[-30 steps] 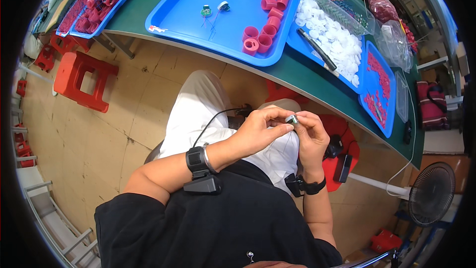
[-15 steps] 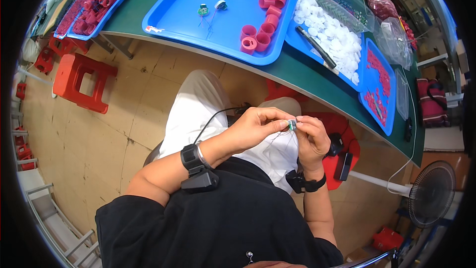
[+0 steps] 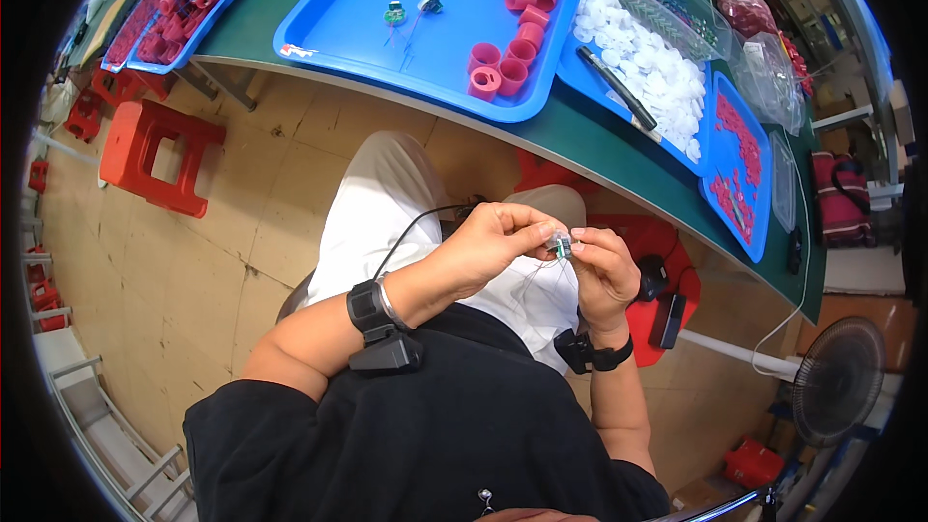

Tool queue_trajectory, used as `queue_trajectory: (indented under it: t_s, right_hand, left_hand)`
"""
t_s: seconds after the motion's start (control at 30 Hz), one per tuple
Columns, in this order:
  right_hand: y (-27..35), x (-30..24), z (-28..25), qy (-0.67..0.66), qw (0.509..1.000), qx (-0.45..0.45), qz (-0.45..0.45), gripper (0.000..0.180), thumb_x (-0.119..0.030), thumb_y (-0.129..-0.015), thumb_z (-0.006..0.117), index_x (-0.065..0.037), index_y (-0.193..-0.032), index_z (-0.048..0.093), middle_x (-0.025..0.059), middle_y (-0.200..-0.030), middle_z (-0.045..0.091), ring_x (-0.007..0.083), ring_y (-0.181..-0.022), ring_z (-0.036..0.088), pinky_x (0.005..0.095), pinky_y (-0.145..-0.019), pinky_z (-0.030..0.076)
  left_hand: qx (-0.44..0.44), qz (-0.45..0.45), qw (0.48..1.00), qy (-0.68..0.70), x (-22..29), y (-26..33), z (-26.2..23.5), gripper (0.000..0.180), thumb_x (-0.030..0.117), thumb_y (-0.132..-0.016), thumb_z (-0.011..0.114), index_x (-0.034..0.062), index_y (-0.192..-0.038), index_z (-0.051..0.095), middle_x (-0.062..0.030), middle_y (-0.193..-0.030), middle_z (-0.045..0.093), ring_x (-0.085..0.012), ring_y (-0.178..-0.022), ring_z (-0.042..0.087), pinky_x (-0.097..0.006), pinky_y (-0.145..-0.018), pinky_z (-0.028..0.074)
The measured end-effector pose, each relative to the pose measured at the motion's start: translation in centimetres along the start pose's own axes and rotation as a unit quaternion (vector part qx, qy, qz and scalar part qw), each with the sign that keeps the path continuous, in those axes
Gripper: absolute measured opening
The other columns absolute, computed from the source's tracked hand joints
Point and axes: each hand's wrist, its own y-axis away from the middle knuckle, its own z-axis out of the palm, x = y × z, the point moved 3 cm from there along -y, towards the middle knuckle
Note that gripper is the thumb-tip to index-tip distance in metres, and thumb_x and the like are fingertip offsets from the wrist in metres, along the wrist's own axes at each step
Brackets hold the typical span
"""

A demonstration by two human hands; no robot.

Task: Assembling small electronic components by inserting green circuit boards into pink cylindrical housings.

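Above my lap, my left hand [image 3: 505, 237] pinches one side of a small green circuit board [image 3: 562, 251] between thumb and fingers. A whitish, translucent piece shows against the board, too small to make out fully. Thin wires hang down from it. On the other side, the fingertips of my right hand [image 3: 606, 269] close on the same board. Two more little boards with wires lie in the large blue tray [image 3: 358, 68]: one green board [image 3: 394, 13] and one with a white cap [image 3: 430, 4].
Red plastic sleeves [image 3: 485, 81] lie along that tray's right side. Beside it, another blue tray holds white discs [image 3: 638, 68] and a black marker [image 3: 616, 89]. Farther right lies a tray of small red parts [image 3: 739, 174]. A red stool [image 3: 159, 157] and a fan [image 3: 839, 377] stand nearby.
Both hands have shifted slightly left with the board. The board has turned a little between my fingers, and the whitish piece shows more clearly.
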Motion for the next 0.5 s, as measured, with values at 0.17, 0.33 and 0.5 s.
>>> queue_trajectory:
  t_s: [0.17,0.33,0.5]
  right_hand:
    - [0.9,0.9,0.2,-0.078,0.99,0.047,0.107,0.018,0.006,-0.077,0.072,-0.003,-0.09,0.064,0.0127,-0.098,0.066,0.0206,-0.086,0.065,0.0281,-0.07,0.054]
    - [1.4,1.2,0.7,-0.105,0.984,0.049,0.137,0.018,0.007,-0.077,0.071,-0.003,-0.091,0.064,0.0126,-0.099,0.066,0.0201,-0.089,0.064,0.0287,-0.074,0.054]
    - [1.4,1.2,1.0,-0.103,0.982,0.056,0.151,0.018,0.007,-0.078,0.071,-0.002,-0.092,0.064,0.0123,-0.099,0.065,0.0199,-0.09,0.064,0.0288,-0.076,0.054]
  left_hand:
    - [0.064,0.024,0.994,-0.082,0.7,0.1,0.5,0.023,0.015,-0.096,0.056,-0.0041,-0.105,0.066,-0.0089,-0.097,0.068,-0.0114,-0.086,0.063,-0.026,-0.079,0.052]
    - [0.071,0.028,0.994,-0.074,0.8,0.3,0.9,0.024,0.015,-0.096,0.056,-0.0047,-0.105,0.066,-0.0084,-0.095,0.068,-0.0106,-0.085,0.062,-0.025,-0.076,0.053]
    - [0.072,0.038,0.994,-0.079,0.6,0.3,0.8,0.024,0.016,-0.096,0.056,-0.0045,-0.105,0.066,-0.0077,-0.095,0.068,-0.0105,-0.084,0.062,-0.025,-0.075,0.053]
